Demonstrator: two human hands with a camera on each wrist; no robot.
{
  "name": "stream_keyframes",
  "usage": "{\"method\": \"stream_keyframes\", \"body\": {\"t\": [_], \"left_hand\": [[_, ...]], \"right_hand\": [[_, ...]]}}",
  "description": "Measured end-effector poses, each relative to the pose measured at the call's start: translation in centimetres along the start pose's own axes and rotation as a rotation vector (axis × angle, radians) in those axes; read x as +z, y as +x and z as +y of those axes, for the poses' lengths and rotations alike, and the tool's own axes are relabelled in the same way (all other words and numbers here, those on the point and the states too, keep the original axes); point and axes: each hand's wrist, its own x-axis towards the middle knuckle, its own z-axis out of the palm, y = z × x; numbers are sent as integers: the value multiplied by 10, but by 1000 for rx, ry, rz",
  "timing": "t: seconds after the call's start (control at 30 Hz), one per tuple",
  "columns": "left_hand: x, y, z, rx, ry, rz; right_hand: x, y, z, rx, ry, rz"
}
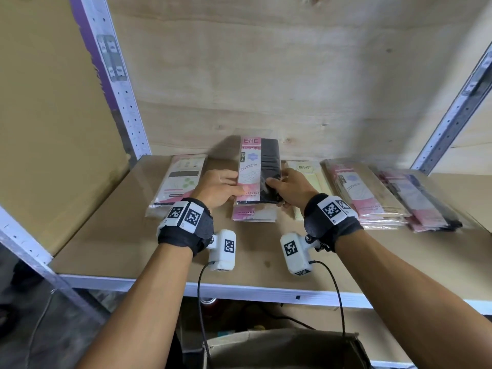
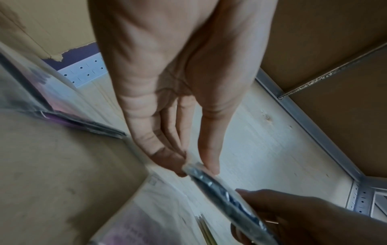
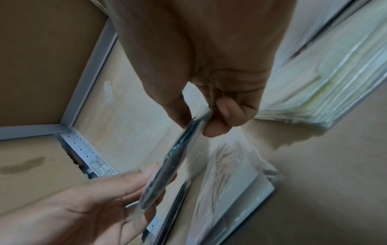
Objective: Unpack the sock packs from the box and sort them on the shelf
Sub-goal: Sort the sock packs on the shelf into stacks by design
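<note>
Between my two hands, above the middle of the shelf, I hold one sock pack tilted up, its long axis running away from me toward the back wall, near end low and far end raised. My left hand takes the pack's left edge, thumb on its face and the straight fingers underneath, pinching it lightly. My right hand has the right edge, where the dark socks show, thumb on top and curled fingers behind it, a firmer pinch. Directly under the pack, just nearer me, lies a stack of packs with the same pink card, pointing the same way; I judge that is where this one belongs. So the move ahead is short: straight down and slightly toward me, laying the pack flat along that same axis. Both hands are equally close. Other piles lie left and right, and the box sits below the shelf edge
</note>
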Motion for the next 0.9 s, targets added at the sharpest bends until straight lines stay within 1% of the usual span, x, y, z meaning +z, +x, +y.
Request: {"method": "stream_keyframes", "body": {"t": [0.13, 0.2, 0.27, 0.37, 0.47, 0.63, 0.7, 0.8, 0.9], "left_hand": [[9, -6, 4, 7, 13, -10], [16, -7, 5, 33, 20, 2], [29, -9, 9, 53, -13, -2], [51, -8, 19, 20, -61, -60], [81, -5, 37, 16, -71, -113], [141, 6, 69, 68, -60, -137], [167, 11, 85, 73, -23, -139], [211, 22, 108, 77, 53, -164], [253, 30, 126, 65, 132, -175]], "right_hand": [[-13, -13, 4, -30, 85, -8], [-21, -20, 9, -5, 132, -3], [-33, -27, 16, 19, 132, 28], [-54, -37, 28, 6, 97, 125], [-83, -45, 42, 21, 66, 232], [-140, -55, 67, 55, -6, 347], [-162, -60, 77, 77, -54, 407], [-196, -68, 97, 106, -53, 519], [-225, -72, 117, 158, -95, 542]]}}
